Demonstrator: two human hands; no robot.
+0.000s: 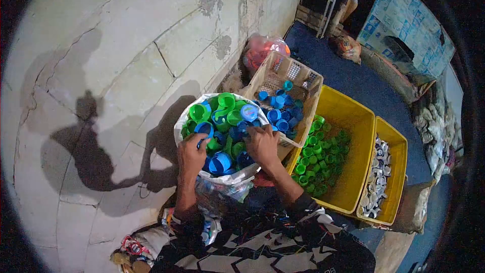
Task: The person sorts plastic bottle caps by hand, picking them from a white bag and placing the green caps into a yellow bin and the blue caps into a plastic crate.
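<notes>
A white sack (180,121) stands open in front of me, full of green caps (200,112) and blue caps (220,163). My left hand (192,151) is at the sack's left side, its thumb and fingers closed on the rim of a blue cap (204,130). On the right side of the sack, my right hand (263,145) reaches in with bent fingers. Its fingertips are among dark blue caps, and what they hold, if anything, is hidden. A light blue lid (249,112) lies on the pile just above that hand.
Right of the sack, a beige crate (314,78) holds blue caps. Beyond it, one yellow bin (348,102) contains green caps and a narrower yellow bin (399,136) white pieces. A cracked block wall (116,71) rises on the left. A reddish bag (260,50) sits behind the crate.
</notes>
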